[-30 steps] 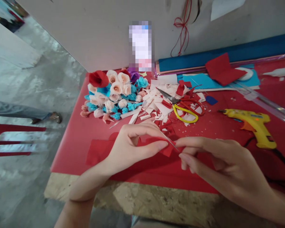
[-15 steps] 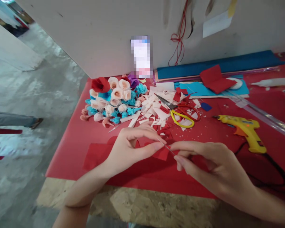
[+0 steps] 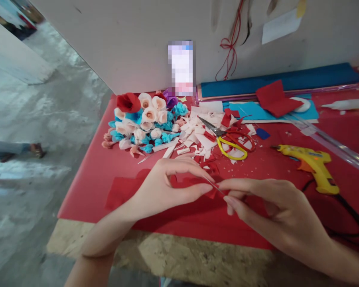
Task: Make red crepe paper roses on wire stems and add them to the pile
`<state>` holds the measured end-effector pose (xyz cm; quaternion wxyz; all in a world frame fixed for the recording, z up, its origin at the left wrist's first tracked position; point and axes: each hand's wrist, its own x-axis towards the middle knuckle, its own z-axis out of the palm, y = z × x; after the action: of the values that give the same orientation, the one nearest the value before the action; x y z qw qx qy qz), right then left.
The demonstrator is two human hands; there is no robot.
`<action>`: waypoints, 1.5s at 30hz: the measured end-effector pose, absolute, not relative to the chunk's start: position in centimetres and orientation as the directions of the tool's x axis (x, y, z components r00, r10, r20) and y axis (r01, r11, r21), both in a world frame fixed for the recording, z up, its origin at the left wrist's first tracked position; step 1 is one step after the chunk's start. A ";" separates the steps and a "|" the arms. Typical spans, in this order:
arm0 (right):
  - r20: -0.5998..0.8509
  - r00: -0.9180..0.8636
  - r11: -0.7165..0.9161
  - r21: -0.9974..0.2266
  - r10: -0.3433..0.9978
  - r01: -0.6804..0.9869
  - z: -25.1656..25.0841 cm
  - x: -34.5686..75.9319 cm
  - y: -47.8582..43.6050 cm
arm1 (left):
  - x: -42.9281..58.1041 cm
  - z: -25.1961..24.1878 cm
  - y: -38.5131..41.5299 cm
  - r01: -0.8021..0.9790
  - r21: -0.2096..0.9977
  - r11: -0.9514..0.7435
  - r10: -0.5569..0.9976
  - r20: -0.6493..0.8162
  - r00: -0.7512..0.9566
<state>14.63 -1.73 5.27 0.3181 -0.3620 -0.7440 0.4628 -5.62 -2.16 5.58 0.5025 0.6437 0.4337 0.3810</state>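
A thin stick (image 3: 218, 189) is pinched between both hands above the red table cover. My left hand (image 3: 179, 183) grips its upper end between thumb and index finger. The lower end is in the fingertips of my right hand (image 3: 263, 203). A piece of red paper (image 3: 122, 192) lies flat beside my left wrist, and more red paper shows partly behind the fingers. Beyond the hands are white and red paper scraps (image 3: 194, 131) and scissors with yellow and red handles (image 3: 231, 148).
Paper flowers (image 3: 146, 123) are heaped at back left. A yellow glue gun (image 3: 312, 161) with a black cord lies right, below blue paper (image 3: 248, 111) and a glue bottle (image 3: 347, 104). A phone (image 3: 182, 67) leans on the wall. A person's leg (image 3: 8, 147) shows far left.
The view has shifted slightly, moving the tabletop objects a little to the right in the picture. Both hands keep their pinch on the stick. The person's foot at the far left has moved left.
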 end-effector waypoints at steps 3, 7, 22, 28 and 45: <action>0.140 -0.528 0.306 -0.921 0.838 0.242 5.1 14.6 -1.6 | -5.5 5.5 -2.1 0.186 0.974 -0.130 0.945 0.065 0.319; 0.126 -0.524 0.294 -0.922 0.843 0.252 5.1 14.6 -1.8 | -5.5 5.4 -2.2 0.173 0.978 -0.121 0.954 0.066 0.293; 0.116 -0.518 0.267 -0.937 0.847 0.227 5.2 14.7 -1.9 | -5.4 5.1 -2.3 0.093 0.991 -0.096 0.951 0.064 0.304; 0.108 -0.505 0.247 -0.944 0.856 0.217 5.2 14.7 -1.8 | -5.4 4.9 -2.2 0.072 0.990 -0.120 0.947 0.093 0.308; 0.100 -0.530 0.265 -0.933 0.842 0.245 5.2 14.7 -1.8 | -5.3 4.8 -2.1 0.089 0.986 -0.143 0.959 0.115 0.260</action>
<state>14.75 -1.79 5.21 0.3115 -0.3713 -0.7317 0.4792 -5.28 -2.09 4.80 0.4986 0.6176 0.4242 0.4359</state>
